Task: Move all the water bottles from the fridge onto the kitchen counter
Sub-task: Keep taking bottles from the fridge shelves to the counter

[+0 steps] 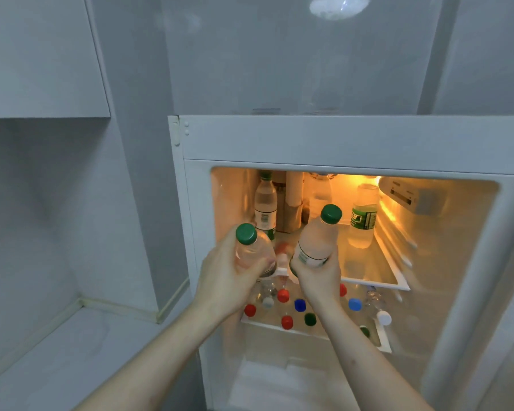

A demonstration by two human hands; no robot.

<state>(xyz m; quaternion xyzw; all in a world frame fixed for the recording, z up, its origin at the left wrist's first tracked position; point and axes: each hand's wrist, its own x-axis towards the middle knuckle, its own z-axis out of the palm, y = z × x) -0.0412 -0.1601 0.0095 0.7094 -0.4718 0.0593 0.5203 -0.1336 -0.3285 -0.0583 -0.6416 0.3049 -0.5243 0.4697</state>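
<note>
Bottles are in both our hands, just in front of the open fridge (333,137), at the level of its upper shelf (371,271).

From the head view, our left hand (229,280) grips a green-capped bottle (251,250) at the fridge's left edge, fingers (261,266) curled round its body, cap up and tipped slightly toward us. Our right hand (318,277) grips a second green-capped bottle (318,241) just right of the first, fingers wrapped round its lower part, long axis leaning up and to the right.

The worktop (72,345) lies left of the fridge and lower, so we judge the coming move is a swing leftward and down; the left hand is nearer to it.

Much remains: two more bottles (266,206) stand deep on the upper shelf, and many caps (300,305), red, blue, green and white, show on the lower shelf (309,332) beneath our wrists.
</note>
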